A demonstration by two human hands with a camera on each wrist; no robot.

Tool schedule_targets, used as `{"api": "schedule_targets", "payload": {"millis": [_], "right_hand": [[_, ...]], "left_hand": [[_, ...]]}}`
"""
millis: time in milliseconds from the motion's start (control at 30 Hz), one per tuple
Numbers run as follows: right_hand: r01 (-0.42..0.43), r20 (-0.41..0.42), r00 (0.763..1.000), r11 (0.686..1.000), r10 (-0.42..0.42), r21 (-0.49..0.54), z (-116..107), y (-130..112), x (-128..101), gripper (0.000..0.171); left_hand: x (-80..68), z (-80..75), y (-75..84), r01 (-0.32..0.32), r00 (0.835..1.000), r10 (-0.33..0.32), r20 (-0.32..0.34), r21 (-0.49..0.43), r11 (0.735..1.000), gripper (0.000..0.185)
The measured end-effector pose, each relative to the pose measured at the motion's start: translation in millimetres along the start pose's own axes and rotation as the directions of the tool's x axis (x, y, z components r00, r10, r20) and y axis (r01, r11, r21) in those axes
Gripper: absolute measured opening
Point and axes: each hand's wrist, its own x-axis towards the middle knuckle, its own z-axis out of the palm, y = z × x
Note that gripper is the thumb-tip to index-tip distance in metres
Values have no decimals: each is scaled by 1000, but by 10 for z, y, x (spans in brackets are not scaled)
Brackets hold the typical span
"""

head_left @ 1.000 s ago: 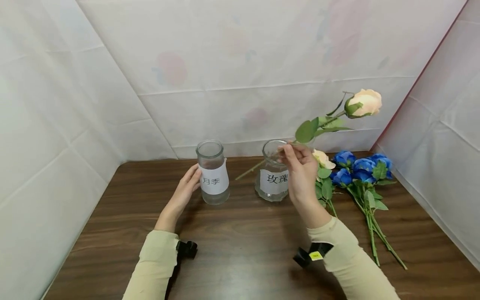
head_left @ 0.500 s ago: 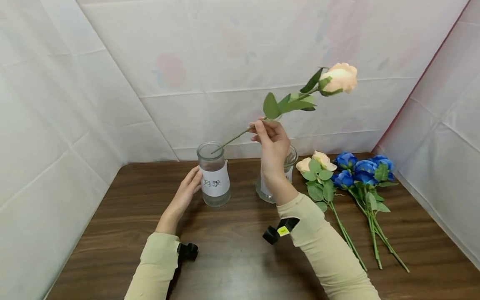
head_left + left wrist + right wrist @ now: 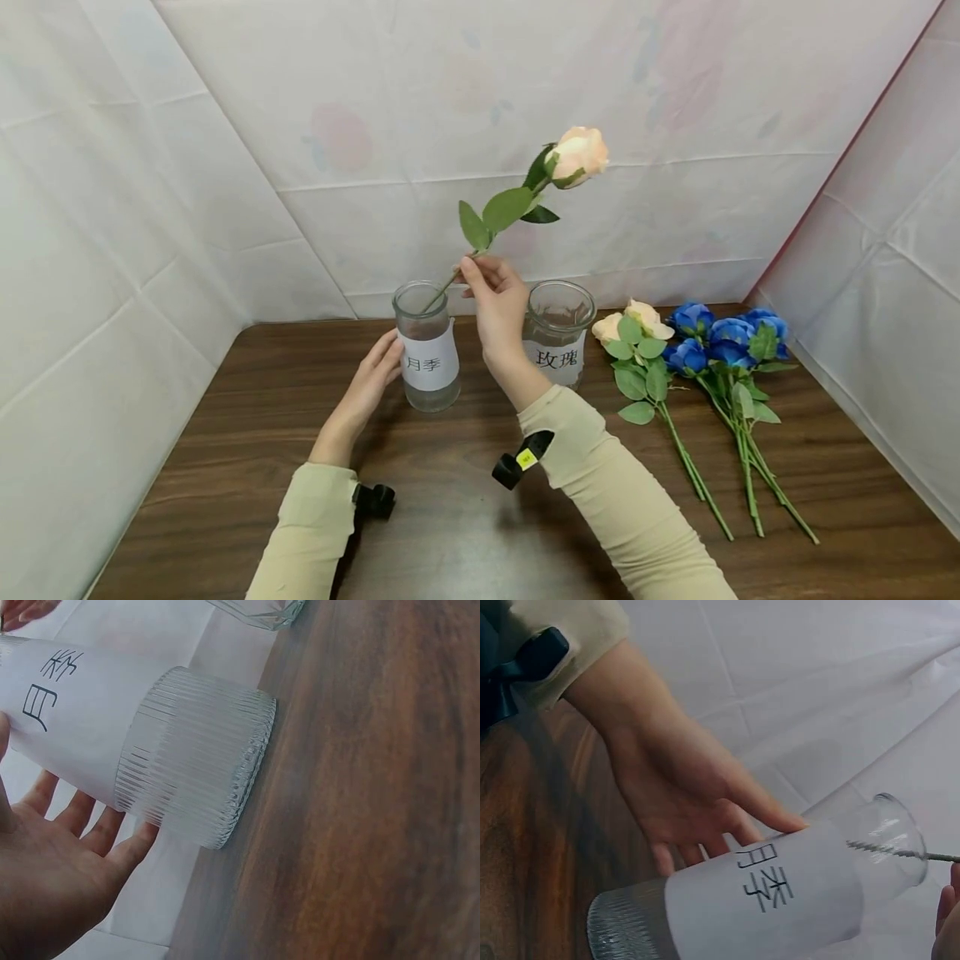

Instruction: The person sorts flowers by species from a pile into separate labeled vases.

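Observation:
In the head view, the left hand [image 3: 365,385] holds the side of a tall glass vase [image 3: 432,398] with a white paper label, thumb in front and fingers behind. The vase stands upright on the table. The right hand [image 3: 501,315] pinches the stem of a pale peach artificial rose [image 3: 577,157] between thumb and fingers, just above the vase. Its stem slants down to the left, and the right wrist view shows the stem's tip [image 3: 870,847] inside the vase mouth. The bloom points up to the right.
A wider labelled glass jar [image 3: 561,304] stands right of the vase, partly behind the right hand and wrist. Farther right lie peach roses [image 3: 637,329] and several blue roses [image 3: 723,342], stems toward the front. White cloth [image 3: 420,217] hangs behind the wooden table [image 3: 442,508].
The right hand has carried the rose leftward from in front of the jar to the tall vase, and the stem tip has entered its mouth. The left hand has stayed on the vase.

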Motion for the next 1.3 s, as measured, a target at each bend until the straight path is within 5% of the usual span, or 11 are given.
{"api": "schedule_targets", "payload": {"millis": [100,500,800,1300], "right_hand": [[-8,16,1000,998,9,-61,19,74,-37,5],[-44,-4,999,952,45,-304,8,304,-119,20],[-155,-53,988,959,147,-237,-60,283,-205,23],[-109,113,986,987,122,-117,-528,-184,-516,25]], "left_hand": [[-3,3,3,-2,1000,2,-2,-1,1000,61],[6,15,-6,-1,1000,1,-5,-5,1000,59],[8,3,-16,3,1000,-3,-9,-2,1000,61],[18,6,-11,3,1000,-3,-12,2,1000,60]]}}
